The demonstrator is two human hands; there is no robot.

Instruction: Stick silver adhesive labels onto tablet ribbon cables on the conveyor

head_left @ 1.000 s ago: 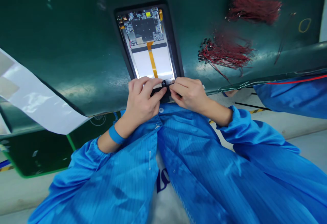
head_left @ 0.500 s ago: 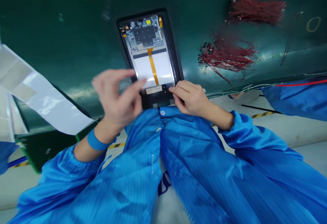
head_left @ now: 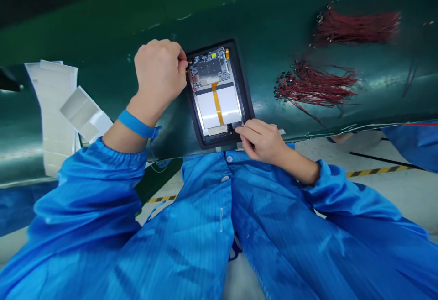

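An opened tablet lies in a black frame [head_left: 243,87] at the front edge of the green table. A circuit board [head_left: 209,69] fills its far part, and a white battery [head_left: 205,108] its near part. An orange ribbon cable [head_left: 217,103] runs down over the battery. My left hand [head_left: 159,69] is closed at the far left corner, fingertips pinched beside the board's edge; what they hold is hidden. At the near right corner my right hand [head_left: 263,140] has thumb and fingers pressed together by a small dark part, too small to name.
Two bundles of thin dark red wires [head_left: 359,27] [head_left: 318,85] lie to the right. White sheets [head_left: 56,108] and a smaller grey-white piece [head_left: 82,113] are at the left. Another person's blue sleeve [head_left: 410,147] shows at the right, beyond the table's edge.
My left hand has moved from the tablet's near left side, fingers apart, up to its far left corner and closed there. My right hand stays at the near right corner.
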